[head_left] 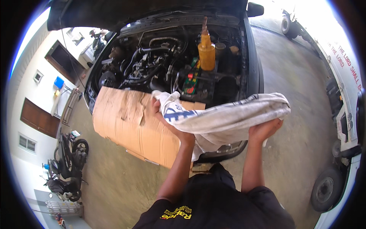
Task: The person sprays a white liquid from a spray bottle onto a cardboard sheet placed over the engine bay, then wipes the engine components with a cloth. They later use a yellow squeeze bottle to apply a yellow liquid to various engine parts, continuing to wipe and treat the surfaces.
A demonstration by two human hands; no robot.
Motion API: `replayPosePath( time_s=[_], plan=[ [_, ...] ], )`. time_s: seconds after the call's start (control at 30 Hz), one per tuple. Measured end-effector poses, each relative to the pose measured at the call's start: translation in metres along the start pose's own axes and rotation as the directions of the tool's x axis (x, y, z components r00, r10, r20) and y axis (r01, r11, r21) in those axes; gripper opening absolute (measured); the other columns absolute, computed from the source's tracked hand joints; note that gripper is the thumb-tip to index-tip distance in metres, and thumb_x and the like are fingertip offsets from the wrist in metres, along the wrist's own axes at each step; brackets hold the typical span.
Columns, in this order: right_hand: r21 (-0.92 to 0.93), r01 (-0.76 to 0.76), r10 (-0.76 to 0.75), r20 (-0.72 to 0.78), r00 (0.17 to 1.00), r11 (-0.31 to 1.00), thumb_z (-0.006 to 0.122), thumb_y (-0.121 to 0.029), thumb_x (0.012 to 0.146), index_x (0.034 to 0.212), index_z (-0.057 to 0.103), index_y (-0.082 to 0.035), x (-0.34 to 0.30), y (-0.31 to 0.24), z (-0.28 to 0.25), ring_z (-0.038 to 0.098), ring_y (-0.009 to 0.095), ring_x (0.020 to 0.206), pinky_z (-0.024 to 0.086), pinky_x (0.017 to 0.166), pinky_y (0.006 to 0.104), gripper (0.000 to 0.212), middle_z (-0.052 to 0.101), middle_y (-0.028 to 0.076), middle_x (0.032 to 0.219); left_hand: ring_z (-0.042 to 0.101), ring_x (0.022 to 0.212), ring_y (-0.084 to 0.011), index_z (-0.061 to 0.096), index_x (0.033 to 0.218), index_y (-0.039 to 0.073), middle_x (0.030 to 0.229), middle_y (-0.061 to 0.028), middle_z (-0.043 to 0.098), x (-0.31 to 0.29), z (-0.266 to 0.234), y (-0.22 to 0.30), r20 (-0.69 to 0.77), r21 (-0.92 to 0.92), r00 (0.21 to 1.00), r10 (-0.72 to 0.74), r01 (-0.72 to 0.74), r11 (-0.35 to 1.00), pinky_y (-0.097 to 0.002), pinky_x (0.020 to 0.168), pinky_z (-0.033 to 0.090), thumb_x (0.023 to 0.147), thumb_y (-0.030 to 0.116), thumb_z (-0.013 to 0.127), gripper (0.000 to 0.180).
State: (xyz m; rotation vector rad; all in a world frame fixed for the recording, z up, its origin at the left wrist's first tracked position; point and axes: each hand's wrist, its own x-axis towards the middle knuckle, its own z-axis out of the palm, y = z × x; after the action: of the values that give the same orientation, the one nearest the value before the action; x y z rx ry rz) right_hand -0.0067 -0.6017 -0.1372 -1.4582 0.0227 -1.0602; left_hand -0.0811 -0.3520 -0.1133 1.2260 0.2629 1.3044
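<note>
In the head view, the cloth (236, 119) is held up in front of the open car, between the two hands. It is white with grey stains, and near its left end there is a blue print. The left hand (170, 127) is closed on this left end, with its fingers curled at the edge. The right hand (267, 129) grips the other end from below; some of its fingers are hidden behind the fabric. A lower part of the cloth hangs down between the forearms.

Beside the left hand is the cardboard (127, 118), a large brown sheet at the front of the car, torn on its upper face. Beyond the cloth is the engine (146, 65), uncovered under the raised hood (152, 15). The yellow bottle (207, 57) stands upright at the battery (190, 82); I cannot tell exactly what it rests on.

The step in hand, as I judge, is the spreading or folding of the cloth in the air. The next move calls for a steady hold on both ends, even tension, and care that the hanging part does not catch on the cardboard or the car front.
</note>
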Motion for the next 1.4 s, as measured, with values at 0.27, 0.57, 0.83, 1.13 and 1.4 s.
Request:
replayPosePath(
  time_s=[0.27, 0.57, 0.83, 1.13, 1.4],
  plan=[
    [-0.316, 0.354, -0.341, 0.098, 0.935, 0.881, 0.085, -0.033, 0.105, 0.166, 0.051, 0.0, 0.108, 0.155, 0.225, 0.06, 0.039, 0.149, 0.05, 0.125, 0.0515, 0.077, 0.06, 0.023, 0.161, 0.035, 0.17, -0.0295, 0.01, 0.184, 0.009, 0.184, -0.0158, 0.03, 0.107, 0.168, -0.118, 0.001, 0.029, 0.988, 0.154, -0.154, 0.988, -0.0462, 0.142, 0.03, 0.117, 0.027, 0.066, 0.089],
    [0.465, -0.522, -0.099, 0.806, 0.583, 0.715, 0.063, -0.035, 0.122, 0.184, 0.032, -0.003, 0.129, 0.112, 0.401, 0.051, 0.027, 0.164, 0.041, 0.135, 0.0411, 0.076, 0.05, 0.018, 0.18, 0.063, 0.142, -0.0208, 0.034, 0.182, 0.007, 0.158, -0.0075, 0.061, 0.177, 0.266, -0.238, 0.499, -0.098, 0.864, -0.065, 0.13, 0.987, -0.0372, 0.122, 0.052, 0.119, 0.022, 0.064, 0.072],
    [0.319, -0.734, -0.06, 0.933, 0.356, 0.6, 0.057, -0.034, 0.127, 0.17, 0.058, -0.005, 0.138, 0.141, 0.407, 0.067, 0.015, 0.141, 0.052, 0.123, 0.0339, 0.052, 0.07, 0.005, 0.158, 0.057, 0.145, -0.0334, 0.036, 0.178, 0.002, 0.161, -0.0183, 0.049, 0.161, 0.263, -0.201, 0.481, 0.223, 0.857, 0.185, -0.324, 0.92, -0.043, 0.126, 0.046, 0.093, 0.014, 0.09, 0.101],
    [0.107, -0.92, 0.191, 0.963, 0.19, 0.378, 0.058, -0.012, 0.121, 0.164, 0.062, -0.009, 0.14, 0.143, 0.38, 0.078, 0.025, 0.129, 0.067, 0.108, 0.0415, 0.043, 0.08, 0.014, 0.141, 0.072, 0.12, -0.0361, 0.063, 0.143, -0.003, 0.125, -0.0179, 0.072, 0.111, 0.294, -0.208, -0.033, 0.273, 0.984, 0.174, -0.159, 0.949, -0.0456, 0.108, 0.055, 0.085, 0.023, 0.1, 0.074],
    [0.382, -0.835, 0.012, 0.907, 0.42, 0.396, 0.057, -0.031, 0.123, 0.158, 0.064, -0.002, 0.189, 0.066, 0.329, 0.076, 0.027, 0.13, 0.059, 0.117, 0.0431, 0.045, 0.076, 0.014, 0.145, 0.069, 0.122, -0.0393, 0.069, 0.143, 0.0, 0.129, -0.0194, 0.071, 0.104, 0.3, -0.098, 0.041, 0.17, 0.845, 0.534, -0.532, 0.829, -0.0509, 0.109, 0.052, 0.095, 0.021, 0.091, 0.057]
  ],
)
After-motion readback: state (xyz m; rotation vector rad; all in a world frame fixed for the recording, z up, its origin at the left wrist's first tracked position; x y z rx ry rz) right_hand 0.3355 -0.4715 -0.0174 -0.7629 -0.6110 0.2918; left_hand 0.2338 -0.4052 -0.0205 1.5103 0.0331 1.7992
